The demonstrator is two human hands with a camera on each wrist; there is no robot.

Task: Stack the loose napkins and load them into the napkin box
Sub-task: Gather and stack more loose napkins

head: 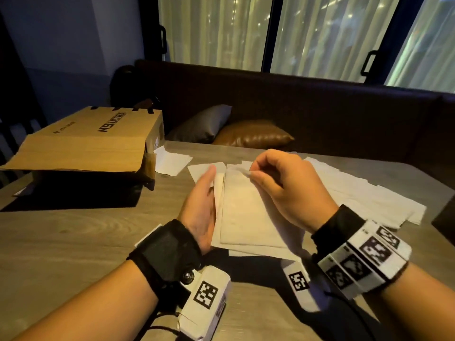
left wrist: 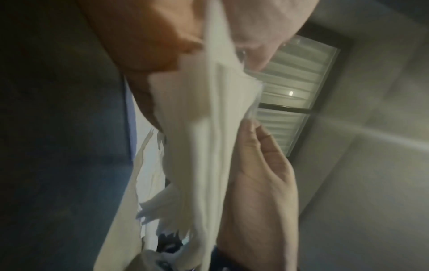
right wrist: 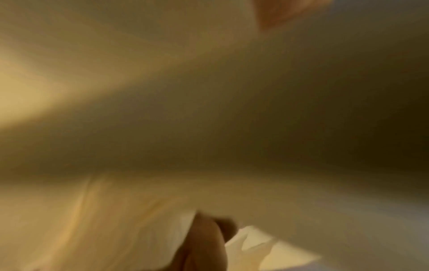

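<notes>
My left hand [head: 209, 193] holds a small stack of white napkins [head: 248, 217] just above the wooden table [head: 73, 230], thumb along the stack's left edge and fingers hidden beneath. My right hand [head: 251, 174] pinches the far corner of the top napkin. The left wrist view shows the napkin stack [left wrist: 209, 146] edge-on beside my left hand [left wrist: 262, 174]. The right wrist view is badly blurred; only pale napkin [right wrist: 116, 229] and a fingertip [right wrist: 204, 238] can be made out. The brown cardboard napkin box [head: 83, 141] sits at the far left with its flap open toward me.
Several loose napkins [head: 369, 198] lie spread across the table to the right, and one more napkin [head: 172, 161] lies beside the box. A dark object [head: 445, 217] juts in at the right edge. Behind the table, a bench holds two cushions [head: 253, 134].
</notes>
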